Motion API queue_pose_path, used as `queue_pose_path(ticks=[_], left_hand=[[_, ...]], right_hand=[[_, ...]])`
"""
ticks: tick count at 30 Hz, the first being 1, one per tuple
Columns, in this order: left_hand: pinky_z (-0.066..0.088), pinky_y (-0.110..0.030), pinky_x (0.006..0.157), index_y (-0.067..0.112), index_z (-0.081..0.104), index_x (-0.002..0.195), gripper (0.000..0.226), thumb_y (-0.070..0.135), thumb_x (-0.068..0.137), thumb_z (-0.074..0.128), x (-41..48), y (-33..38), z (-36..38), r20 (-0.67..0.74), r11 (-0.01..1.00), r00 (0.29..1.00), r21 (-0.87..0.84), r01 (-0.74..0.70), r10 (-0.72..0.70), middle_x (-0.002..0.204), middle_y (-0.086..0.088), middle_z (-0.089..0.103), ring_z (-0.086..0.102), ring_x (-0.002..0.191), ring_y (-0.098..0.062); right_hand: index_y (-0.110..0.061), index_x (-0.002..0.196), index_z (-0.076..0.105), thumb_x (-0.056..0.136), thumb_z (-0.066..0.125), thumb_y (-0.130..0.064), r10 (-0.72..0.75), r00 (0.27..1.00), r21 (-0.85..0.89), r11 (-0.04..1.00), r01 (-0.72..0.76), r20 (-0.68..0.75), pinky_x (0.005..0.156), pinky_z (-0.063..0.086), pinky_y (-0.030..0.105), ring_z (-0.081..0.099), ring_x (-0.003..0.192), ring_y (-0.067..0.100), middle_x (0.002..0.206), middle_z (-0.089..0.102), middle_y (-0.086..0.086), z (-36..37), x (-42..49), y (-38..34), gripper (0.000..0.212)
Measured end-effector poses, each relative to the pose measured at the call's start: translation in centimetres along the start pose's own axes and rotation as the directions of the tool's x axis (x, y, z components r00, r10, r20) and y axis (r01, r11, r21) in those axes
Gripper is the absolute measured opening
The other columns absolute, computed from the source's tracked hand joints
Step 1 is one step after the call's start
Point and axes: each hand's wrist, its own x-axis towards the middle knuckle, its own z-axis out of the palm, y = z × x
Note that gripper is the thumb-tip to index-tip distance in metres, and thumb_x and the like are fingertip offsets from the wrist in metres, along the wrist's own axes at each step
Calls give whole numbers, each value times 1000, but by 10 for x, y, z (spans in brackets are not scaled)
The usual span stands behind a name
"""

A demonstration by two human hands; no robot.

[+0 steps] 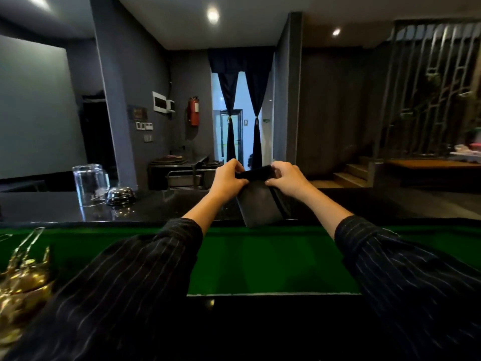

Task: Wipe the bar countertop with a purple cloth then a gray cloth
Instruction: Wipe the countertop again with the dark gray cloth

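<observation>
The cloth (261, 207) is dark, grey as far as the dim light lets me tell, and it hangs in the air above the black countertop (65, 207), its lower edge down near the counter's front lip. Its top edge is bunched into a roll between two hands. The left hand (229, 179) is closed on the left end of that roll, thumb and fingers pinched round it. The right hand (285, 178) is closed on the right end the same way. Both arms reach forward in dark pinstriped sleeves (406, 267) over a green panel (260, 261) below the counter. Off to the left on the countertop stands an upturned glass jug (89, 183), with a small bell (120, 195) just beside it.
</observation>
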Motion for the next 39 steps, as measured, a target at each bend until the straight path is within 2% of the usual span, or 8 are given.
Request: queue_pose_path(ticks=[5,8,14,18,21,25,32,39], left_hand=[[48,-34,78,9,63,96,22,4,75,66,11,25,74,102,992,990,72,-102,95,96,-11,69,62,95,-27],[35,-42,87,15,60,105,24,14,82,62,16,31,110,85,947,984,271,-173,156,105,-5,66,49,109,-27],[30,-37,83,17,67,94,14,12,82,61,28,27,142,15,962,983,203,-180,181,96,-1,69,50,103,-24],[48,-38,89,17,73,88,12,13,76,71,36,19,135,70,990,989,48,-134,130,90,0,73,64,94,-18],[47,-39,90,20,75,84,9,15,78,70,38,16,130,139,969,972,129,-208,190,88,4,74,62,95,-16],[44,-46,91,25,73,91,13,19,85,64,43,6,123,53,982,988,116,-151,145,90,6,72,57,102,-20],[24,-60,105,29,57,126,33,36,95,48,29,-37,101,310,935,951,343,-93,-20,131,-5,54,31,133,-26],[9,-59,113,22,44,140,45,39,101,31,21,-47,107,439,935,898,327,-140,-19,147,-1,42,26,141,-25]], right_hand=[[-5,94,59,84,68,-11,107,990,-59,992,-112,-92,65,43,33,57,85,25,85,58,7,-22,-7,76,15],[-12,103,54,88,63,-16,130,984,-201,968,-153,-123,76,49,41,57,102,30,105,61,10,-23,-12,103,19],[1,126,49,86,63,-16,-233,900,-436,898,54,-369,100,44,45,50,116,37,128,50,21,24,-44,105,46],[0,138,42,90,39,-59,-104,990,-498,866,45,-91,113,29,50,34,135,42,144,39,24,53,-61,107,76],[-5,140,38,81,15,-78,13,993,-583,811,57,115,111,26,50,32,138,38,147,37,23,50,-55,102,97],[-7,124,53,92,24,-68,62,978,-478,877,42,199,100,37,49,46,123,36,126,57,20,33,-32,87,75],[-22,154,14,96,16,-63,194,896,-504,863,39,400,118,10,54,11,149,28,161,14,9,40,-11,105,71],[-25,155,8,100,14,-53,404,821,-534,833,-147,404,117,1,50,2,150,29,163,1,9,26,32,130,62]])
